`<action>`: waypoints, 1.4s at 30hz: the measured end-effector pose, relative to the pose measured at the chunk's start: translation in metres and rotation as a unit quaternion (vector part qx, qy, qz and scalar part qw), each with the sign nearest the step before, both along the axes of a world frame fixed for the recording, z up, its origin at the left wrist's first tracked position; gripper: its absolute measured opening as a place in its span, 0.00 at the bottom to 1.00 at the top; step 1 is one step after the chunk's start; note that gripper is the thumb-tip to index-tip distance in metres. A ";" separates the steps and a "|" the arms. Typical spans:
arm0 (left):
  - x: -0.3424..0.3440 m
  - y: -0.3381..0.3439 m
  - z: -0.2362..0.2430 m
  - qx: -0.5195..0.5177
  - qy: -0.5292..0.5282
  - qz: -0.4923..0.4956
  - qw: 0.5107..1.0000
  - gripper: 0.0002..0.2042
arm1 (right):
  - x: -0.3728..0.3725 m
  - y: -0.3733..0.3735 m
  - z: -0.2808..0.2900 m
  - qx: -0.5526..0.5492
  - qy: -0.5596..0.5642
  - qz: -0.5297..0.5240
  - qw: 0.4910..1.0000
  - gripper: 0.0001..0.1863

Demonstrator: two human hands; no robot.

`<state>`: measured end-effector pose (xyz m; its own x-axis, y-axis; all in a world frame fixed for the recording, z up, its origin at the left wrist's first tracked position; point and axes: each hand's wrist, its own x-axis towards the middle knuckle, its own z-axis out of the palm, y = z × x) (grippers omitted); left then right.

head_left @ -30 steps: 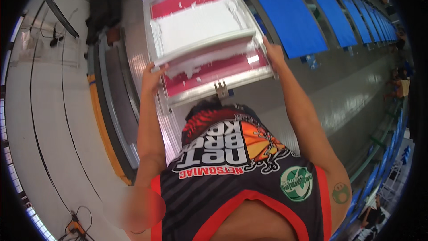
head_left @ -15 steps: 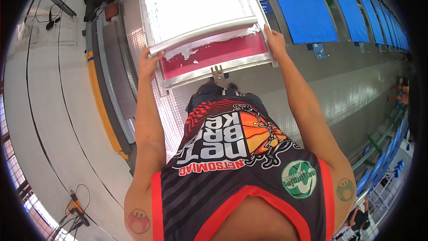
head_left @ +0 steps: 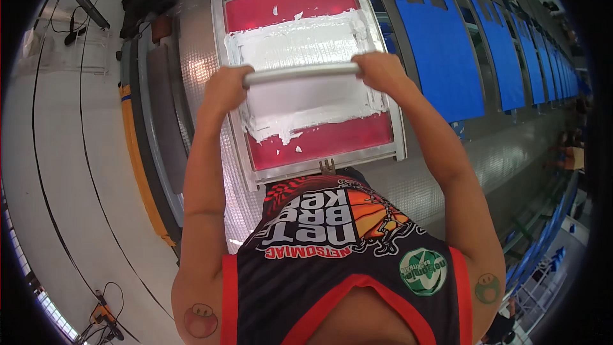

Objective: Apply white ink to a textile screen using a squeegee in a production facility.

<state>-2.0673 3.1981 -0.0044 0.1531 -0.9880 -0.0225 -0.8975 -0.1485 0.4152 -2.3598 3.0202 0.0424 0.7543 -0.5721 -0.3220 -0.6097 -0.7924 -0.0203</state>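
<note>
A squeegee with a pale bar lies crosswise over an aluminium-framed screen with pink-red mesh. My left hand is closed around the bar's left end and my right hand around its right end. A wide band of white paste covers the screen's middle, ragged at its edges, with loose flecks on the pink areas. A metal clamp sits at the near edge of the frame, just beyond my torso.
A long row of blue cut pieces on boards runs away at right. Rolls of material lie along the left, beside a pale wall with black cables and an orange power strip. Blurred people are at far right.
The squeegee, held in both my hands, has moved away from me, from the screen's near part to its middle, leaving white paste behind it. The screen also sits lower in view.
</note>
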 end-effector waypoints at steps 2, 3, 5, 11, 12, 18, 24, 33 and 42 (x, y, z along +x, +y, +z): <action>0.014 -0.031 -0.012 -0.022 -0.003 0.022 1.000 0.13 | 0.022 -0.034 -0.016 -0.082 -0.118 -0.003 0.990 0.09; 0.017 -0.042 -0.035 -0.083 -0.029 0.036 0.995 0.14 | 0.027 -0.046 -0.037 -0.122 -0.168 0.006 0.978 0.09; 0.005 -0.038 -0.076 -0.137 -0.051 0.051 0.988 0.14 | 0.021 -0.054 -0.077 -0.146 -0.246 0.039 0.957 0.08; -0.054 0.046 -0.027 -0.069 0.004 0.026 0.997 0.18 | -0.045 0.019 -0.029 -0.021 -0.160 0.010 0.987 0.15; -0.057 0.059 -0.008 -0.003 0.049 0.032 0.998 0.17 | -0.050 0.032 -0.015 -0.002 -0.150 0.005 0.989 0.15; -0.077 0.081 -0.013 0.102 0.067 0.041 0.992 0.13 | -0.059 0.044 -0.013 0.011 -0.045 0.009 0.999 0.06; -0.043 0.020 -0.064 -0.001 -0.123 0.052 0.991 0.09 | -0.032 -0.008 -0.061 -0.118 -0.134 -0.028 0.983 0.04; -0.059 0.042 -0.033 0.076 -0.111 0.010 0.991 0.15 | -0.059 0.015 -0.040 0.000 0.016 -0.057 0.998 0.14; 0.024 -0.081 -0.021 0.090 -0.104 0.040 0.990 0.12 | 0.032 -0.095 -0.034 -0.084 -0.056 0.001 0.995 0.09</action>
